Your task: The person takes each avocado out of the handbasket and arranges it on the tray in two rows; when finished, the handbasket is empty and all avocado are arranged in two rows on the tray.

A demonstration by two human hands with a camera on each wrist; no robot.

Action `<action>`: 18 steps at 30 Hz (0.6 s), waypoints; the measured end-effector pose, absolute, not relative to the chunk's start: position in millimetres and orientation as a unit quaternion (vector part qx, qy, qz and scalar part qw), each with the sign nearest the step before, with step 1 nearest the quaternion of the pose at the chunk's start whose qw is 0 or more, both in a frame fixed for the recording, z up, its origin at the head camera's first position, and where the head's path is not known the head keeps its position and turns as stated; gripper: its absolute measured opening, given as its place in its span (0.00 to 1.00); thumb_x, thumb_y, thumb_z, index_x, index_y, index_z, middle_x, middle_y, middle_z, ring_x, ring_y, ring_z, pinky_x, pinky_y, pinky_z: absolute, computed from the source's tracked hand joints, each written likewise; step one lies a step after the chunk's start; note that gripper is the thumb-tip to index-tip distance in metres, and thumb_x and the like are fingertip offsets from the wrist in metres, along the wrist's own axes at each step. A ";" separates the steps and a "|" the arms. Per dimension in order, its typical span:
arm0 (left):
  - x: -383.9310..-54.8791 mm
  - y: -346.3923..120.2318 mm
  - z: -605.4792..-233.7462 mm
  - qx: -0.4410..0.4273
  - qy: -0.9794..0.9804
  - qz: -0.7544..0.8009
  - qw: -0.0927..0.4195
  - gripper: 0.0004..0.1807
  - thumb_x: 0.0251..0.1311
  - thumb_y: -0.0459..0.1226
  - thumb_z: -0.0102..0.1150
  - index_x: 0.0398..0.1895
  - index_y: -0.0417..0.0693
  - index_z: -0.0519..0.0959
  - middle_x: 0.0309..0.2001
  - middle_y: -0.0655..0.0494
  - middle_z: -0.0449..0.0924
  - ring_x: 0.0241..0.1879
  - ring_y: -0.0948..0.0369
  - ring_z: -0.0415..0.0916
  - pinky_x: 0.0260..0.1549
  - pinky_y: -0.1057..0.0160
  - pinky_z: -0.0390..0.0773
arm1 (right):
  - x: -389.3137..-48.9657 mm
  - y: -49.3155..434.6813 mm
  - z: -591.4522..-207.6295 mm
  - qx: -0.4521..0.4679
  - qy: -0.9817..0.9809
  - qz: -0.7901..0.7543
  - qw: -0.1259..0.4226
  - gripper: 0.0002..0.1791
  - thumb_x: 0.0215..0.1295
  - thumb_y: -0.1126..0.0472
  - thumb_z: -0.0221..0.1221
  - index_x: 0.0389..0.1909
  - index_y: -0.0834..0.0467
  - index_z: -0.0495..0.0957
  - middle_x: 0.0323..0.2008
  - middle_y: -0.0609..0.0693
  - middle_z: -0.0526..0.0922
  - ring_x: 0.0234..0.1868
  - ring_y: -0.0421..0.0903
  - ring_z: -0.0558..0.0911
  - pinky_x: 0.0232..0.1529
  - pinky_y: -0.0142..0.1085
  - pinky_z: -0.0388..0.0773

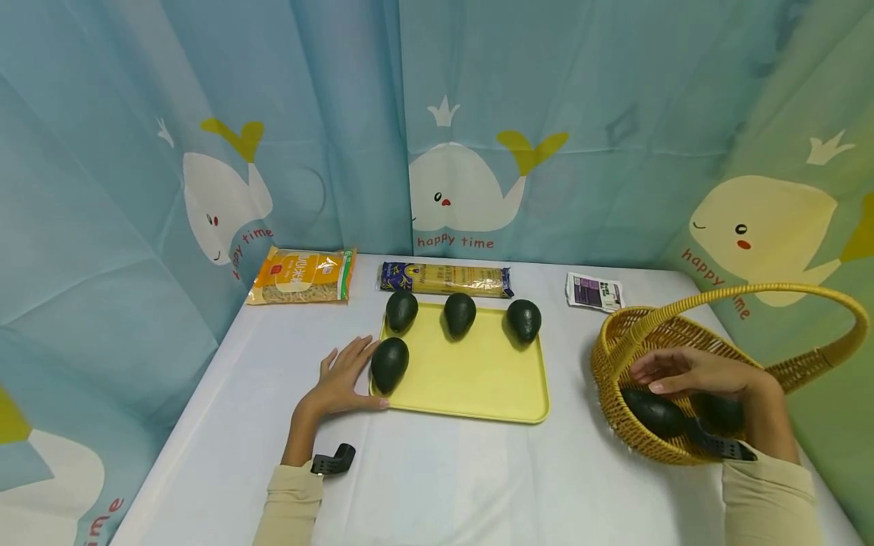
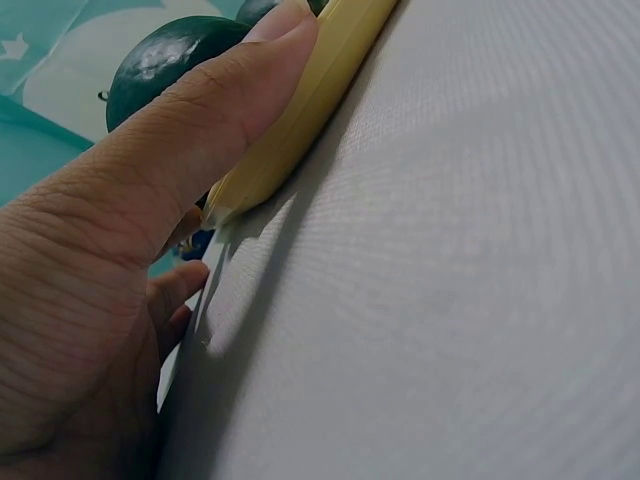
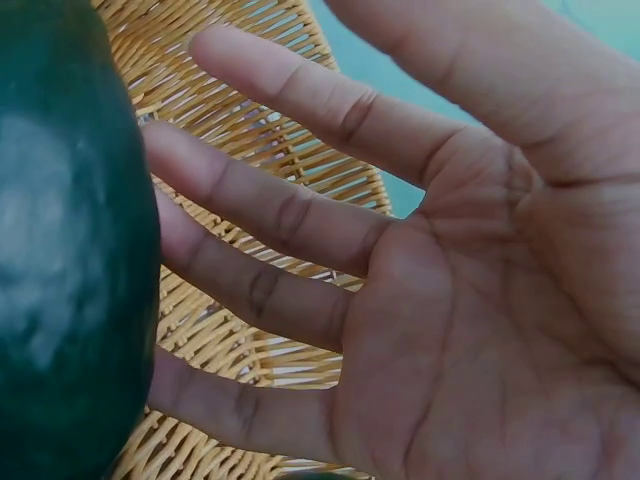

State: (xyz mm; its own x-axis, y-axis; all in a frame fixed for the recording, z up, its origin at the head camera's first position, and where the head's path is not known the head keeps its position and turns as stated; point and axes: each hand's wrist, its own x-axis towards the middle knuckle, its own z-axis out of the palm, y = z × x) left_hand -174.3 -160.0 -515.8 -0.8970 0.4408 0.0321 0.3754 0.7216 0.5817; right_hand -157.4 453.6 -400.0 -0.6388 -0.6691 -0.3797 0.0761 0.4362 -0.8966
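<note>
My left hand [image 1: 339, 385] rests at the left front corner of a yellow tray [image 1: 471, 383], thumb on the front rim and fingers extended along the left side. Beside it an avocado [image 1: 390, 365] lies on the tray. Three more stand along the back: a left avocado [image 1: 401, 311], a middle avocado [image 1: 460, 315] and a right avocado [image 1: 523, 321]. Inside a wicker basket [image 1: 604, 371], my right hand [image 1: 713, 373] hovers over a dark avocado [image 1: 653, 414], fingers spread. In the right wrist view the fingertips reach the avocado [image 3: 70, 250] without curling round it. Another avocado [image 1: 720, 413] is partly hidden by the wrist.
Behind the tray lies a pasta packet [image 1: 444, 279]. An orange grain bag [image 1: 302, 277] is at the back left, and a small white and purple pouch [image 1: 594, 292] at the back right. The basket's tall handle [image 1: 744, 290] arches above the right hand. Whale-print curtains [image 1: 464, 186] enclose the table.
</note>
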 end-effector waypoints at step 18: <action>-173.0 -158.5 -510.9 0.221 0.925 0.305 0.057 0.63 0.38 0.63 0.73 0.77 0.52 0.54 0.78 0.46 0.49 0.77 0.45 0.43 0.69 0.33 0.38 | -144.9 455.7 -404.1 -0.149 0.790 -0.453 0.385 0.23 0.69 0.67 0.53 0.62 0.73 0.64 0.55 0.46 0.79 0.54 0.33 0.78 0.48 0.34 0.80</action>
